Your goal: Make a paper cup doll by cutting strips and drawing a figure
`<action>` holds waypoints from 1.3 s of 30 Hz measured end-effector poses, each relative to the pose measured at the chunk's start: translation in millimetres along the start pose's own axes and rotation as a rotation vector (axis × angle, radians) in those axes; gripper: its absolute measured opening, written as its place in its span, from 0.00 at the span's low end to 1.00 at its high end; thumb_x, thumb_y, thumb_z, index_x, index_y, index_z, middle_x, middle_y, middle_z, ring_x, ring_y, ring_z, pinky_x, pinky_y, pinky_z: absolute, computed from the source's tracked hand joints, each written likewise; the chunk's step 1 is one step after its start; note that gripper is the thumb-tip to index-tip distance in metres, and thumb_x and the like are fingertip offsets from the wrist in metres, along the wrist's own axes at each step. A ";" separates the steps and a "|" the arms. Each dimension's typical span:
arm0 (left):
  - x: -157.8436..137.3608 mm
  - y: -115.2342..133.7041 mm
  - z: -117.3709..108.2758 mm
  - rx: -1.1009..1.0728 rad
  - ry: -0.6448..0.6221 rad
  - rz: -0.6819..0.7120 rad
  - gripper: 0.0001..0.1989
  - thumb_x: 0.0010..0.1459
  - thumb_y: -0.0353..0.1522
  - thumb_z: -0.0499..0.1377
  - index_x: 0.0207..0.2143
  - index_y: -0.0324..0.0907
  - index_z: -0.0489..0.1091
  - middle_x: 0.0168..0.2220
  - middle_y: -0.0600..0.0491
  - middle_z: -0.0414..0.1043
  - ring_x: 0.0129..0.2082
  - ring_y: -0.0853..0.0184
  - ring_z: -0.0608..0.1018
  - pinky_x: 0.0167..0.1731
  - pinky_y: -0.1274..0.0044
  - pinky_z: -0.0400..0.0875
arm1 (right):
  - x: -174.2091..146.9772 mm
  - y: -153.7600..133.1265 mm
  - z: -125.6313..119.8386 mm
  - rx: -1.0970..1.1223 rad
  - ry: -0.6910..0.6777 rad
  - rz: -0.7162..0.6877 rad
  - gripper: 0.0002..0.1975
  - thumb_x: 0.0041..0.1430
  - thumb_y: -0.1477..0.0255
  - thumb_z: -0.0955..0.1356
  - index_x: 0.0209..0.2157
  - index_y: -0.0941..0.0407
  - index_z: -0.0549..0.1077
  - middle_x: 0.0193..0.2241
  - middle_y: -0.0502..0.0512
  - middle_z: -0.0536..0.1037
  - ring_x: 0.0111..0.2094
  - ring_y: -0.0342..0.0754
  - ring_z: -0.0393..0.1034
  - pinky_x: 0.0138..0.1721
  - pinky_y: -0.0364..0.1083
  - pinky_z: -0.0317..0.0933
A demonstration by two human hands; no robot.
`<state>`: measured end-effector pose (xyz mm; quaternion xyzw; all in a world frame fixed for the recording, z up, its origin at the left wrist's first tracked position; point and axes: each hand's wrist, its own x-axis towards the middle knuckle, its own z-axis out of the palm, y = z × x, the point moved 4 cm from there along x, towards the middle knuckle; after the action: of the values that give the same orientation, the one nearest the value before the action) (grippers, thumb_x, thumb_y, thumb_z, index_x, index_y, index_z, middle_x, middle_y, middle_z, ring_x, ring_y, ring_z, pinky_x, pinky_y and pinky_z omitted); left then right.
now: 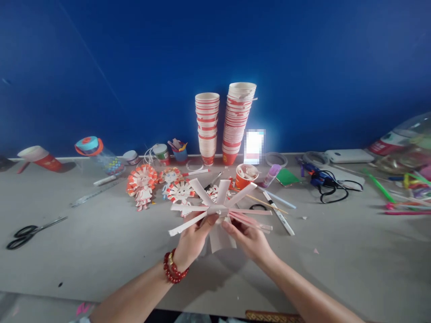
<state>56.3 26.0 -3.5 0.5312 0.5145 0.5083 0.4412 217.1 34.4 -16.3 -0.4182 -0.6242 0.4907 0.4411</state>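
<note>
Between my two hands is a white paper cup cut into strips (217, 209), its strips splayed outward like rays and a wider uncut flap hanging below. My left hand (195, 235) grips it from the left, thumb near the centre. On the other side my right hand (247, 235) pinches it, with the thumb by the middle and fingers behind some strips. Just beyond lie paper figures with fringed red-and-white heads, among them a lion-like one (143, 181) and a smiling one (181, 192). A white marker (279, 213) rests to the right of the strips.
Two tall stacks of paper cups (207, 128) stand against the blue wall. A red cup of scraps (246, 177) sits before a lit, blurred screen (254, 146). Black scissors (33, 231) lie at left. A glue gun (318, 177) and coloured sticks (404, 197) are at right.
</note>
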 end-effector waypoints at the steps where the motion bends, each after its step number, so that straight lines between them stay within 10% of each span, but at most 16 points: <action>1: -0.8 1.4 2.2 -0.018 -0.025 0.011 0.11 0.58 0.41 0.62 0.38 0.44 0.77 0.37 0.52 0.79 0.38 0.63 0.80 0.41 0.75 0.74 | 0.2 1.1 0.2 0.030 0.015 0.012 0.20 0.59 0.55 0.69 0.40 0.57 0.79 0.30 0.56 0.80 0.31 0.50 0.72 0.32 0.45 0.67; 39: -4.4 9.3 5.4 -0.153 -0.039 -0.030 0.11 0.57 0.40 0.64 0.34 0.41 0.80 0.33 0.52 0.81 0.37 0.61 0.80 0.40 0.75 0.76 | -7.2 8.6 5.7 0.193 0.132 0.074 0.21 0.51 0.54 0.74 0.39 0.55 0.82 0.41 0.60 0.83 0.44 0.60 0.76 0.44 0.54 0.70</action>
<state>62.8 21.2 4.9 0.4978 0.4734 0.5291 0.4981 214.3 27.5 -26.5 -0.4279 -0.5281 0.5357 0.5011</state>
